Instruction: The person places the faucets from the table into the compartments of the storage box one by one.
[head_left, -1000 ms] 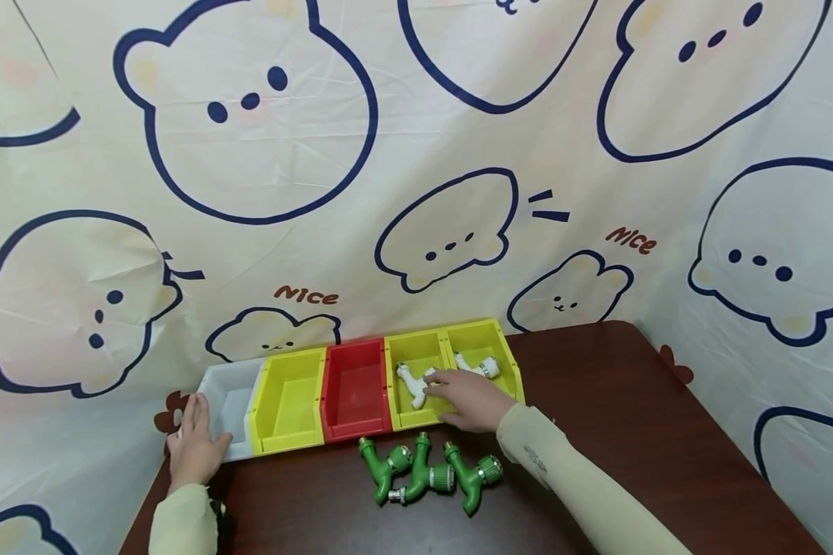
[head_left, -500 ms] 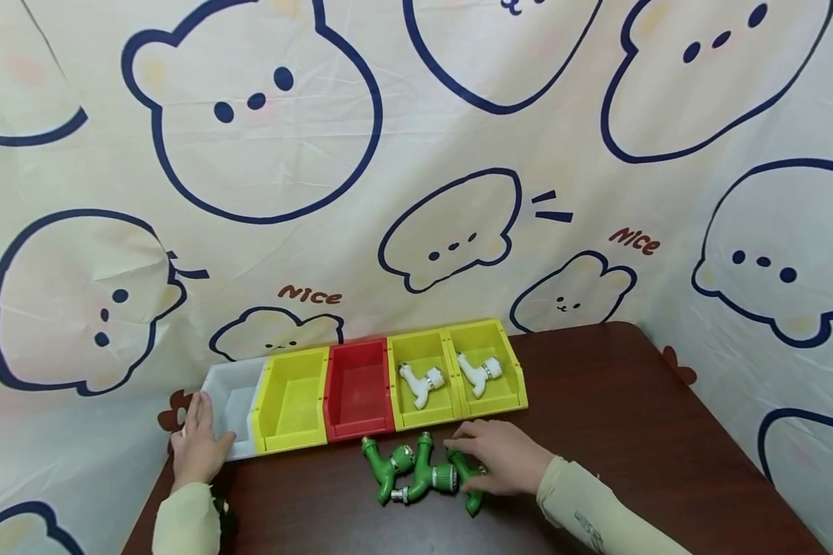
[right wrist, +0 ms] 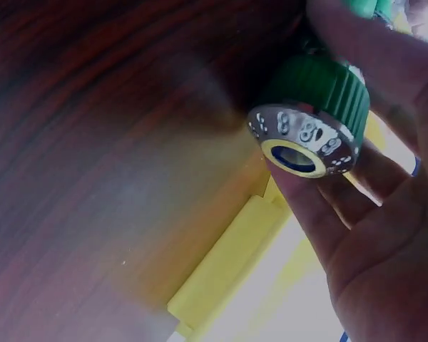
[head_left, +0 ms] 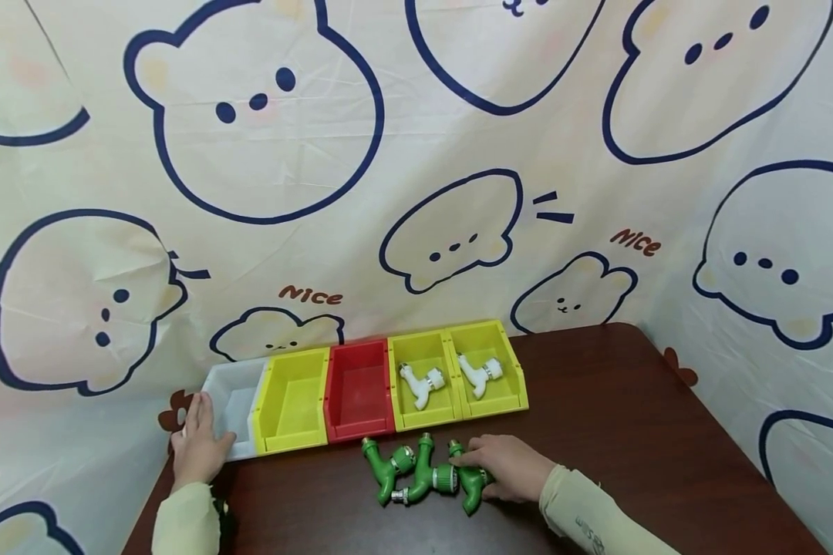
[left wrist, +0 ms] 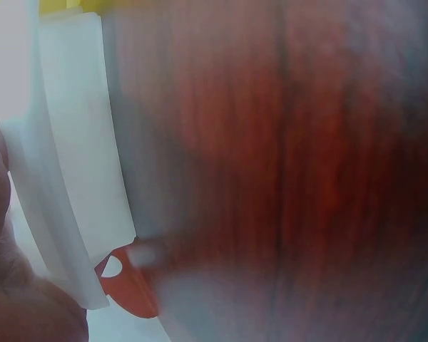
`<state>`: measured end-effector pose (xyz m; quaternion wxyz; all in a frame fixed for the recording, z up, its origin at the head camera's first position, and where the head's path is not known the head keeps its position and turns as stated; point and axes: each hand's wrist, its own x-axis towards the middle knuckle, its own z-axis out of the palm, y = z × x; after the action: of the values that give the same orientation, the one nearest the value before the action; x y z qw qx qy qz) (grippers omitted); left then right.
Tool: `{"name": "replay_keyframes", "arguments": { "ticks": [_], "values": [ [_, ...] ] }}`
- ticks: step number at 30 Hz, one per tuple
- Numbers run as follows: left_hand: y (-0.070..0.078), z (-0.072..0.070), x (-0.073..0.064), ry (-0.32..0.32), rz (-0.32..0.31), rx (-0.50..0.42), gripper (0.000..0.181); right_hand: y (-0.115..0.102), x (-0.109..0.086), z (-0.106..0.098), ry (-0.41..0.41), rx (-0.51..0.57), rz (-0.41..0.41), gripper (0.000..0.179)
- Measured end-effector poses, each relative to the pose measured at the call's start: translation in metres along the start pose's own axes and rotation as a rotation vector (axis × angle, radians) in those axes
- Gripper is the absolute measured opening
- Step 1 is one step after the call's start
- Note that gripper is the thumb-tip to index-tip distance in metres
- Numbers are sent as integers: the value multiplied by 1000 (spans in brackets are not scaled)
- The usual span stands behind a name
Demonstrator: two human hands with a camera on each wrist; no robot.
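My right hand [head_left: 512, 466] holds the rightmost green tap [head_left: 470, 492], which lies by the front of the bins. In the right wrist view, thumb and fingers sit around its ribbed green knob [right wrist: 321, 96] with a silver end ring. Just left are two more green taps, a middle one [head_left: 426, 478] and a left one [head_left: 383, 472]. My left hand [head_left: 198, 441] rests along the outer left side of the white bin [head_left: 232, 447], fingers extended and thumb spread toward its front. The left wrist view shows only part of that hand [left wrist: 21, 299] beside the bin wall.
Right of the white bin follow a yellow bin [head_left: 291, 443], a red bin [head_left: 359, 428] and two more yellow bins, joined in a row. One white tap [head_left: 422, 385] lies in each of the two right-hand bins. The brown table [head_left: 597, 401] meets a patterned cloth backdrop [head_left: 444, 139].
My right hand has come away from the white tap in a right-hand bin, moved down to the rightmost green tap and taken hold of it. The left hand stays at the white bin.
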<state>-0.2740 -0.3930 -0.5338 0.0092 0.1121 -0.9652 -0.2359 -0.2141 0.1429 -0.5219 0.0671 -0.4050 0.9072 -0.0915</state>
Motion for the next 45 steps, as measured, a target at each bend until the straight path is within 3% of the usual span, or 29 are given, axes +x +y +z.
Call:
{"name": "replay_keyframes", "arguments": {
  "ticks": [6,13,23,31,38,45],
  "values": [
    [1,0,-1,-1,12,-1,98,0,0,0,18,-18,-24,60],
    [2,-1,-2,7,-2,2,98,-2,7,-10,67,-137,-98,53],
    [2,1,-3,14,-34,12,99,-11,24,-42,123,-142,-65,58],
    [1,2,-1,12,-25,6,99,-17,62,-69,147,-138,-29,58],
    [0,0,-3,4,-27,1,98,-30,113,-87,130,-116,-40,58],
    [3,0,-2,2,-41,-15,98,-40,161,-93,111,-163,-51,59]
  ]
}}
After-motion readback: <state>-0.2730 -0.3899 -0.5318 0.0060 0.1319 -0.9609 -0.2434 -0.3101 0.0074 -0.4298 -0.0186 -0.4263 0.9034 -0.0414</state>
